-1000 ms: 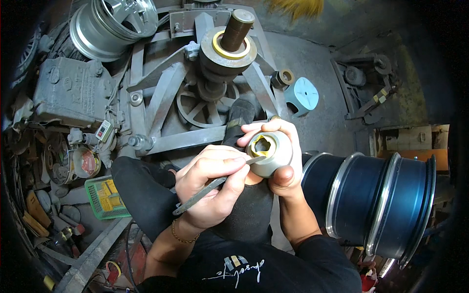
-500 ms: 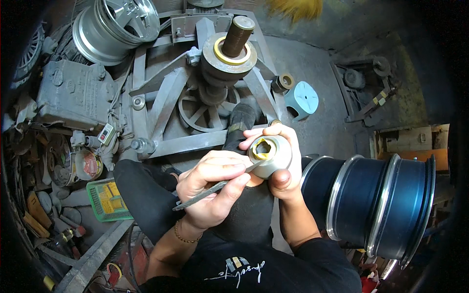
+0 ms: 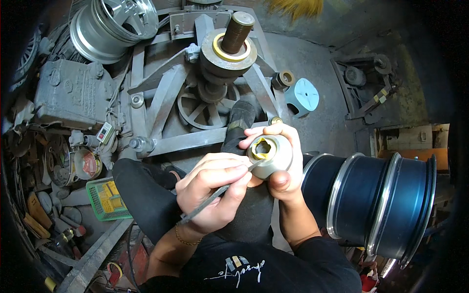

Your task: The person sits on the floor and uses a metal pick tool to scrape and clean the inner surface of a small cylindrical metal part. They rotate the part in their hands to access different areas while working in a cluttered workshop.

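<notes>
My left hand is closed in a pinch around a thin, flat grey blade. The blade runs slantwise through the fingers, its back end near the bracelet on my wrist. Its tip meets the rim of the hole in a pale grey, rounded cone-shaped metal part. Yellow tape-like material with a ragged edge lines that hole. Wrapped around the metal part from the right is my right hand, with the thumb on the near side and the fingers on the far side.
Ahead stands a steel frame with a thick threaded shaft. Blue wheel rims lie at right; a silver rim sits far left. A green basket, a grey machine housing and a blue stool are around me.
The blade's back end has swung toward my left wrist, so it slants more steeply. Its tip stays at the hole's rim, and my right hand's grip looks the same.
</notes>
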Available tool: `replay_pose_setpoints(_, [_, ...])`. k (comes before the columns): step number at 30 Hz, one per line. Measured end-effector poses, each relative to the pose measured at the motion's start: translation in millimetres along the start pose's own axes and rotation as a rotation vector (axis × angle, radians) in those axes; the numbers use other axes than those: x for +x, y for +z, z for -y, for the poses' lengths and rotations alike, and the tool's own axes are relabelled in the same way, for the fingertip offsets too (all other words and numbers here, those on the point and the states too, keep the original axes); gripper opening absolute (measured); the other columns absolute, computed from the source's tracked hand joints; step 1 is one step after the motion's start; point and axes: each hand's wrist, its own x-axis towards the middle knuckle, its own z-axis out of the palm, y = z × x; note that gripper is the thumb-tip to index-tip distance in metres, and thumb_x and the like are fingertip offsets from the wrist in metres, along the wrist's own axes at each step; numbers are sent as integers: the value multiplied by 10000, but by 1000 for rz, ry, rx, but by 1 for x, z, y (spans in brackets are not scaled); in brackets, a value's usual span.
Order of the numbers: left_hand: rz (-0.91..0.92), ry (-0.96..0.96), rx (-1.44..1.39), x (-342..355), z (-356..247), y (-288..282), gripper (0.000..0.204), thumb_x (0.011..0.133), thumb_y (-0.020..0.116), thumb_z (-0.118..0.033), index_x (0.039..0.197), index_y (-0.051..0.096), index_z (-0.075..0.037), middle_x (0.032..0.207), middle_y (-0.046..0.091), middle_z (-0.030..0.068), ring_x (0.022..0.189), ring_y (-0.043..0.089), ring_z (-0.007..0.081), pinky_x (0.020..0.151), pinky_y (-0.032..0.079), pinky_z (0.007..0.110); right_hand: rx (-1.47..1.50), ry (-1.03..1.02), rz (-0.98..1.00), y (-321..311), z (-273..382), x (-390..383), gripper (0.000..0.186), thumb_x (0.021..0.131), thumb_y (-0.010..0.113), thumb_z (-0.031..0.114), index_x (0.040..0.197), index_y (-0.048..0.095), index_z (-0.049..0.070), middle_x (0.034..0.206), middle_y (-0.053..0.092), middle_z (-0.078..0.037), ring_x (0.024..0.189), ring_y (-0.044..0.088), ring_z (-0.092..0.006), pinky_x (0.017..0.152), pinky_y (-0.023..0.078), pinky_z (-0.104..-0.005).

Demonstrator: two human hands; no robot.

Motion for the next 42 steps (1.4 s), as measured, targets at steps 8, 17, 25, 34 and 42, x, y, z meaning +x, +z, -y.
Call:
replay_pose_setpoints(8, [47,-53,-97,5,6,-7,173,827,769,61,983,702,28,933,752,181,889,746,268,813,590,340,101,50,-14,-1,0,-1,1057,676,900,615,1380,430,-18,1288,604,-183,1146,664,-257,996,545,-406])
replay_pose_setpoints(17, [-1,-51,43,4,-10,-2,152,837,749,75,969,681,40,960,744,203,893,748,284,804,597,348,106,27,-9,-1,-2,0,1033,703,886,614,1379,433,-21,1284,606,-180,1136,664,-254,991,542,-401])
replay_pose_setpoints(25, [14,-151,-219,6,4,-5,147,844,769,46,974,700,48,951,746,185,883,735,250,810,578,335,133,13,9,-3,-4,2,1015,739,845,642,1385,416,-13,1280,597,-179,1136,662,-257,985,544,-404])
replay_pose_setpoints(34, [42,-97,-66,11,4,-4,170,819,765,76,969,699,28,937,747,165,858,737,244,790,582,325,56,0,-33,-3,0,6,1003,721,823,703,1343,495,-13,1263,613,-147,1116,635,-205,982,506,-341])
replay_pose_setpoints(42, [10,-50,11,7,4,-4,194,813,763,96,967,678,14,928,736,157,838,737,243,768,586,322,-13,20,-16,-7,6,12,1020,703,813,738,1315,551,-34,1180,670,-127,1069,653,-183,965,510,-326])
